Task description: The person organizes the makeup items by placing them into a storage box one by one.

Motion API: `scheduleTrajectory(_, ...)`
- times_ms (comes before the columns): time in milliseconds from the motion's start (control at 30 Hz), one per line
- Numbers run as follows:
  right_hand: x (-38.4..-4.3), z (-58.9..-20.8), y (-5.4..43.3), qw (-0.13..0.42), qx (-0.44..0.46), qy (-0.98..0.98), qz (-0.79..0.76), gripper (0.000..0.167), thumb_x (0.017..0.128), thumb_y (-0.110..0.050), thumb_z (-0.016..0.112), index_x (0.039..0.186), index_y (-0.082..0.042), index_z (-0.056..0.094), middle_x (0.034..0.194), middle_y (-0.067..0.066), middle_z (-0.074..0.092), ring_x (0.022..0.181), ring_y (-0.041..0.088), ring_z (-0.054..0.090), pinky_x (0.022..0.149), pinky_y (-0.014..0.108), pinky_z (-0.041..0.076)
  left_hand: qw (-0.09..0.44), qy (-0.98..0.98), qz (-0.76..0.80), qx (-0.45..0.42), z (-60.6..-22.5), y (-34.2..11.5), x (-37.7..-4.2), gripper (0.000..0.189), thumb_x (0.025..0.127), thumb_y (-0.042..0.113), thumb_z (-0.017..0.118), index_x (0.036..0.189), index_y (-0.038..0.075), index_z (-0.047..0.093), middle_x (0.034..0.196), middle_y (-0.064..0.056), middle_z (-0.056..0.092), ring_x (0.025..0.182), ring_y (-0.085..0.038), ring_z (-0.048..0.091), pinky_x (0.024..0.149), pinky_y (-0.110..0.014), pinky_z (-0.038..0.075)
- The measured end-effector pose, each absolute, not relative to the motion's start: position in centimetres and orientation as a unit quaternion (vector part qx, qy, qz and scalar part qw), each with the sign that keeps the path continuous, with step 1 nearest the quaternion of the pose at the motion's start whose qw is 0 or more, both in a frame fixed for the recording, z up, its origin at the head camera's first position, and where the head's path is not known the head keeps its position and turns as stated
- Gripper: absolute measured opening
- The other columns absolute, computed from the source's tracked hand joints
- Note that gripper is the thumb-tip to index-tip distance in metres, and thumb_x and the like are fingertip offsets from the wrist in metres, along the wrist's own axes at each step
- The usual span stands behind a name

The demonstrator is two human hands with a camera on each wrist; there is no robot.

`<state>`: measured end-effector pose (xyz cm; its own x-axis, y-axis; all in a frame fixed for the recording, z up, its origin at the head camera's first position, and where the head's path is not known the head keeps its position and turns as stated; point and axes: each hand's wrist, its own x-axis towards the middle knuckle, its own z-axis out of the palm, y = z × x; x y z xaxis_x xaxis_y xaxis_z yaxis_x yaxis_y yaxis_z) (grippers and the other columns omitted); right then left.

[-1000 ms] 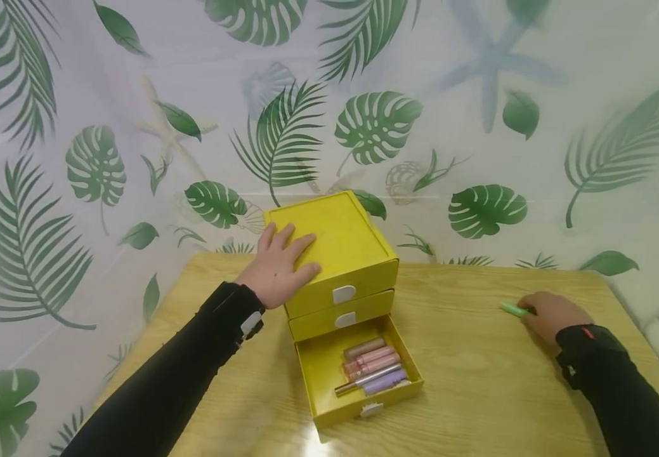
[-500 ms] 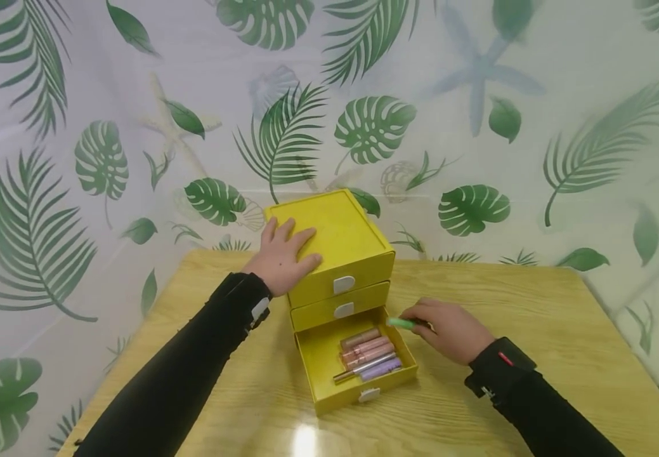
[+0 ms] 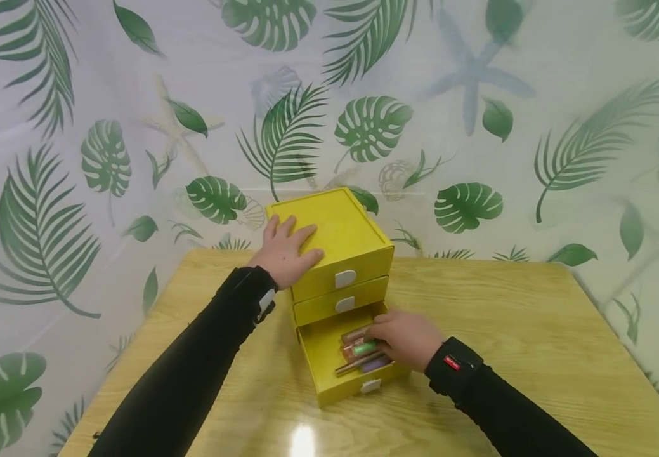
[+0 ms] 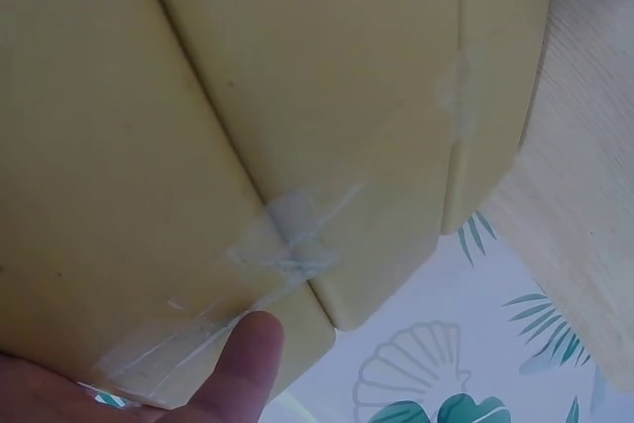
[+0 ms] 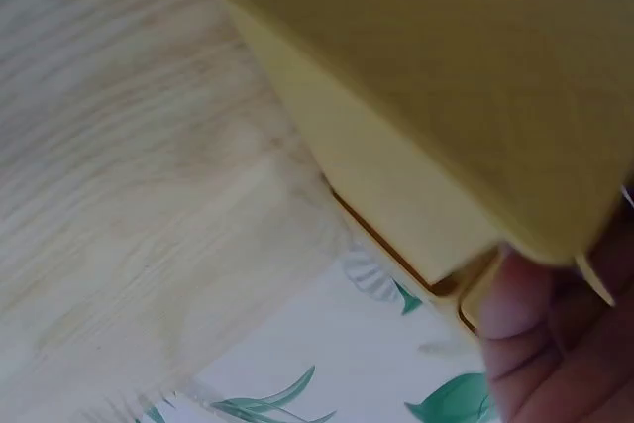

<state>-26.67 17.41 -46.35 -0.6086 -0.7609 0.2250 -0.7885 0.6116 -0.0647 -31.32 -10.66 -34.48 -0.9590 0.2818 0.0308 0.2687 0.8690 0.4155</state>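
A yellow three-drawer box (image 3: 343, 231) stands on the table, its bottom drawer (image 3: 319, 368) pulled out. My left hand (image 3: 285, 255) rests on the box's top left edge with the fingers spread. In the left wrist view one finger (image 4: 248, 359) lies on the taped yellow side. Over the drawer, my right hand (image 3: 410, 337) pinches a light green tube (image 3: 365, 348). Below it lie a brown tube (image 3: 354, 334), a slim silver-and-gold tube (image 3: 349, 366) and a purple tube (image 3: 375, 364), with pink ones partly hidden. The right wrist view shows my fingers (image 5: 520, 304) at the drawer's rim.
White pull tabs (image 3: 345, 278) sit on the drawer fronts. The wooden table (image 3: 489, 317) extends on both sides of the box. Behind it hangs a white sheet (image 3: 306, 51) printed with green leaves, starfish and shells.
My right hand has carried the green tube leftward from the table's right side to over the open drawer. My left hand has stayed on the box; the head view has shifted slightly.
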Motion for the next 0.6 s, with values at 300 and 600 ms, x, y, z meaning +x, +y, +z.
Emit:
scheduleTrajectory(300, -27.4, -46.1, 15.9, -0.021, 0.399, -0.916, 0.04, 0.01, 0.083, -0.012, 0.083, 0.086, -0.02, 0.078, 0.078, -0.01, 0.065, 0.065, 0.01, 0.053, 0.063, 0.032, 0.049, 0.01, 0.968, 0.207, 0.14, -34.3, -10.5, -31.4, 0.068, 0.101, 0.056, 0.043, 0.16, 0.024, 0.033, 0.169, -0.013, 0.01, 0.153, -0.038, -0.01, 0.118, -0.064, 0.016)
scheduleTrajectory(600, -28.3, -47.5, 15.1, -0.017, 0.351, -0.936, 0.027, 0.016, 0.082, -0.01, 0.08, 0.088, -0.025, 0.08, 0.076, -0.014, 0.063, 0.063, 0.009, 0.048, 0.06, 0.03, 0.045, 0.007, 0.967, 0.214, 0.138, -34.3, -10.4, -31.4, 0.068, 0.101, 0.056, 0.044, 0.16, 0.023, 0.035, 0.168, -0.014, 0.012, 0.153, -0.039, -0.009, 0.118, -0.064, 0.016)
